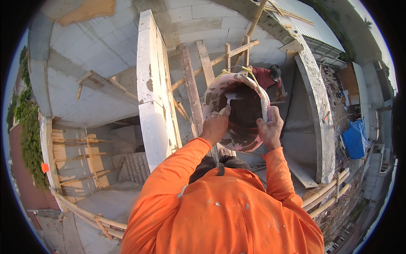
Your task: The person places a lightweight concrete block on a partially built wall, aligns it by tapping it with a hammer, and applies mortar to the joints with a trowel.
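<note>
A pinkish bucket smeared with grey mortar is tipped so that its mouth faces me. Wet mortar lies inside it. My left hand is closed round the handle of a trowel, whose blade reaches into the bucket and is partly hidden by mortar. On the right side, my right hand grips the bucket's rim, thumb toward the inside. A yellow cord is tied at the far rim. Both forearms are in orange sleeves.
A pale block wall rises at left, beside wooden planks. Below, beyond the bucket, crouches a person in a red shirt. A concrete beam runs along the right. Bamboo rails flank me, with a drop outside.
</note>
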The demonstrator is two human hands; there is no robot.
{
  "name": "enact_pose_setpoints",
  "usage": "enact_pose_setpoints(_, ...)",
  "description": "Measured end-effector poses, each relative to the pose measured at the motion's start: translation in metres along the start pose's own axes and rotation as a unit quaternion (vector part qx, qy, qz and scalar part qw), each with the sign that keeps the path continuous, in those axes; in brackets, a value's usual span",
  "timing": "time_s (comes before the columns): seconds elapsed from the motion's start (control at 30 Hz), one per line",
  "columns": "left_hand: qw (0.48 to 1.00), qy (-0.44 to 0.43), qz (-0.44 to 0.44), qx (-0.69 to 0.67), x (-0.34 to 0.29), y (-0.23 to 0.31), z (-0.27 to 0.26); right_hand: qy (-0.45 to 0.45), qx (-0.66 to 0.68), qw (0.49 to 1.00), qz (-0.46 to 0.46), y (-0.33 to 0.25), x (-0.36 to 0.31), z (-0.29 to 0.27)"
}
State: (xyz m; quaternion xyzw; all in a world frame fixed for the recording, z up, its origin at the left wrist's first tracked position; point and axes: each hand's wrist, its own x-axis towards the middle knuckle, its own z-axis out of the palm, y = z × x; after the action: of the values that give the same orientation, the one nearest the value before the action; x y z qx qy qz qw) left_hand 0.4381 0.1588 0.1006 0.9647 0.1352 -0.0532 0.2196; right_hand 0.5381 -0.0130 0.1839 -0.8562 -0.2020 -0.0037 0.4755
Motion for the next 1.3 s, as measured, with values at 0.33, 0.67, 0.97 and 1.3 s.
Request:
enact_pose_setpoints(0.33,0.998,0.002,-0.026,-0.062,-0.037,0.026,-0.034,-0.002,0.054,0.998,-0.025,0.015,0.002,0.017)
enact_pose_setpoints(0.67,0.994,-0.063,0.000,-0.091,-0.037,0.029,-0.021,0.013,0.064,0.996,-0.067,-0.006,0.025,-0.008)
enact_pose_setpoints(0.97,0.990,-0.014,0.059,-0.128,-0.019,0.057,-0.030,-0.043,0.097,0.992,-0.069,-0.006,0.050,-0.027)
enact_pose_setpoints(1.3,0.989,0.107,0.067,-0.073,0.001,0.067,-0.038,-0.128,0.056,0.988,-0.073,-0.010,0.059,-0.047)
